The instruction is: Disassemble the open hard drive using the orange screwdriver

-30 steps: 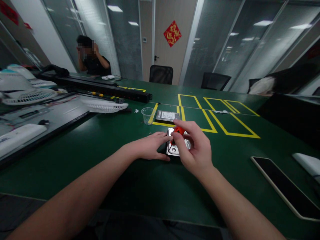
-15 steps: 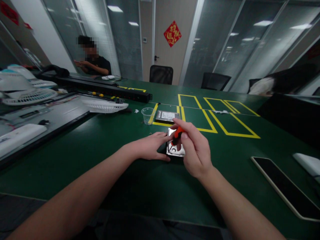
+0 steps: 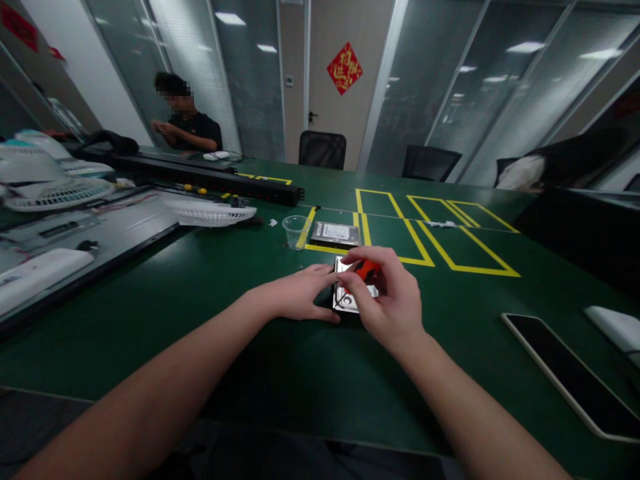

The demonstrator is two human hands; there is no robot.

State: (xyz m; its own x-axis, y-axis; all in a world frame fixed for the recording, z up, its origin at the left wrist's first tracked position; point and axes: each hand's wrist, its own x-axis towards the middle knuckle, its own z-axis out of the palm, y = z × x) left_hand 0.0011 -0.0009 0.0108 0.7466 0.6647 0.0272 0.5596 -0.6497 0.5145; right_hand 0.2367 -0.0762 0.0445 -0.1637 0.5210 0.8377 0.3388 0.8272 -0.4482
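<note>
A silver hard drive lies on the green table in front of me, partly covered by both hands. My left hand grips it from the left side, with the thumb at its near corner and the fingers towards its far corner. Closed around the orange and black handle of a screwdriver, my right hand hovers over the drive. The screwdriver slants down to the left, its thin shaft reaching the drive's near left corner. Whether the tip sits in a screw is too small to tell.
Behind the drive are a second hard drive and a clear plastic cup. Yellow tape rectangles mark the table. A phone lies at right, fan parts at left. Another person sits at the far left.
My right hand has changed its hold on the screwdriver: the fingers have curled over and the handle leans lower to the right. My left hand and the drive have stayed put.
</note>
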